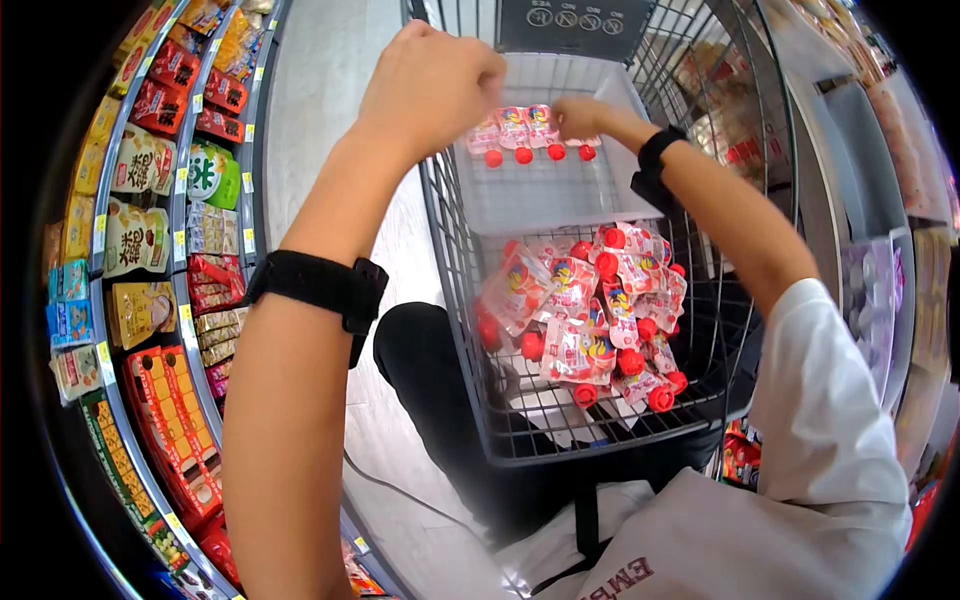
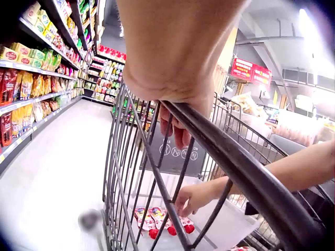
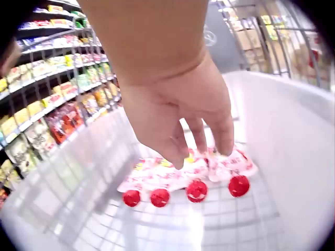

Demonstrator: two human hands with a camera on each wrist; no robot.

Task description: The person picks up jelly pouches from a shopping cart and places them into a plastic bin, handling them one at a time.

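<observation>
My right hand (image 1: 578, 118) reaches into a translucent plastic bin (image 1: 535, 195). Its fingers hang apart, with the tips right at the right end of a row of pink drink pouches (image 3: 172, 175). The pouches lie side by side, red caps facing me. At the left side of the shopping cart (image 1: 470, 395), my left hand (image 2: 172, 91) grips the top rim (image 2: 230, 151), fingers hooked over it into the cart. Nearer my body, a loose pile of similar red-capped pouches (image 1: 580, 350) lies in the cart basket, pointing in various directions.
Shelves of packaged snacks (image 1: 140, 240) line the aisle on the left. A dark sign panel (image 1: 570, 28) is fixed at the cart's far end. On the right stand more goods in pale bins (image 1: 870, 300). A thin cable (image 1: 410, 500) hangs beside my leg.
</observation>
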